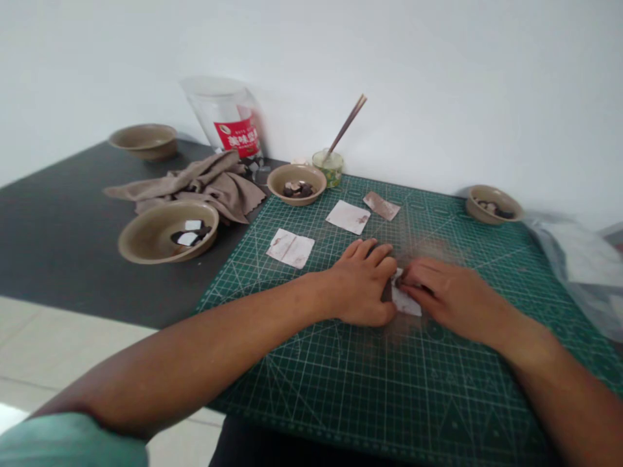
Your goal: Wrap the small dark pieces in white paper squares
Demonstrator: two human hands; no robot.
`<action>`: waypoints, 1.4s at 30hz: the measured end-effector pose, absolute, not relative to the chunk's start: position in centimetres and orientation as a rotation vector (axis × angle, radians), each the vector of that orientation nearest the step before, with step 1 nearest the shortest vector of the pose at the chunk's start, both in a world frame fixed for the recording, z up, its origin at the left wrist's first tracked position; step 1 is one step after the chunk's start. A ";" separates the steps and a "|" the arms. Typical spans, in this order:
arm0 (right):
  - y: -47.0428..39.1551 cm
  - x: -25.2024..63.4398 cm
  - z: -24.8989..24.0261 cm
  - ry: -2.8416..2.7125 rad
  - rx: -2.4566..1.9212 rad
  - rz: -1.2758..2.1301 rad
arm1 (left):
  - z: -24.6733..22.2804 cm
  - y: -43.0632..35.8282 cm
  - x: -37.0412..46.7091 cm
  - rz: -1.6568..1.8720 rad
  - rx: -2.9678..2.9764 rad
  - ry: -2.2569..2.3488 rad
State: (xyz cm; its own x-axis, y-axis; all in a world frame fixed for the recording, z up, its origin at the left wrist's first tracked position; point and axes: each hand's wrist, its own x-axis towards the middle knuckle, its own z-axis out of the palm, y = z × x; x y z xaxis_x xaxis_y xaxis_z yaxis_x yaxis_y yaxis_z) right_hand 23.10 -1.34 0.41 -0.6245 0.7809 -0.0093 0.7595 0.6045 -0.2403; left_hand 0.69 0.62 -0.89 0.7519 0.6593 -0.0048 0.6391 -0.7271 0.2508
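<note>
A small white paper piece with brown smudges lies on the green cutting mat between my hands. My left hand rests flat with its fingers apart, its thumb at the left edge of that paper. Over the paper's right part, my right hand has its fingertips pinched together; whatever they hold is too small and hidden to name. Beyond my left hand lie two stained white sheets, a creased one and a plainer one, and a brown-smeared strip.
A bowl with dark pieces stands behind the sheets, by a green cup holding chopsticks. Leftward are another bowl, a brown cloth, a clear jar and a back bowl. Rightward: a bowl, plastic bag.
</note>
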 end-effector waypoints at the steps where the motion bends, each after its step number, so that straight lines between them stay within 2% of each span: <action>1: -1.2 23.4 0.4 -2.705 -1.371 0.297 | -0.9 0.6 0.7 0.125 2.710 1.023; 4: -1.2 23.8 0.8 -2.725 -1.405 0.335 | -0.9 0.6 0.7 0.121 2.703 1.015; 8: -1.6 23.2 0.8 -2.817 -1.167 0.487 | -0.8 0.6 0.7 0.120 2.709 1.019; 14: -1.1 24.0 0.7 -2.740 -1.366 0.245 | -0.7 0.6 0.7 0.112 2.698 1.034; 20: -2.0 22.9 1.1 -2.856 -1.118 0.579 | -0.8 0.6 0.7 0.128 2.702 1.016; 26: -1.0 24.1 0.9 -2.740 -1.346 0.330 | -1.0 0.6 0.7 0.140 2.712 1.024; 31: -1.7 23.5 1.3 -2.825 -1.169 0.553 | -0.9 0.6 0.7 0.133 2.716 1.020; 37: -1.3 23.6 0.6 -2.759 -1.354 0.299 | -0.9 0.6 0.7 0.140 2.712 1.029; 42: -1.7 23.9 1.4 -2.861 -1.238 0.571 | -0.8 0.5 0.7 0.134 2.700 1.018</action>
State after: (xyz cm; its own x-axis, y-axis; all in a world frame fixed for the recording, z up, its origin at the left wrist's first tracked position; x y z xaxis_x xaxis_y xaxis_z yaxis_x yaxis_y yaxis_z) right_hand 23.89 -1.74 1.35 -0.6945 0.7002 -0.1657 0.7102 0.6301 -0.3141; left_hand 0.66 0.51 -0.84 0.7513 0.6600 -0.0032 0.6368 -0.7236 0.2662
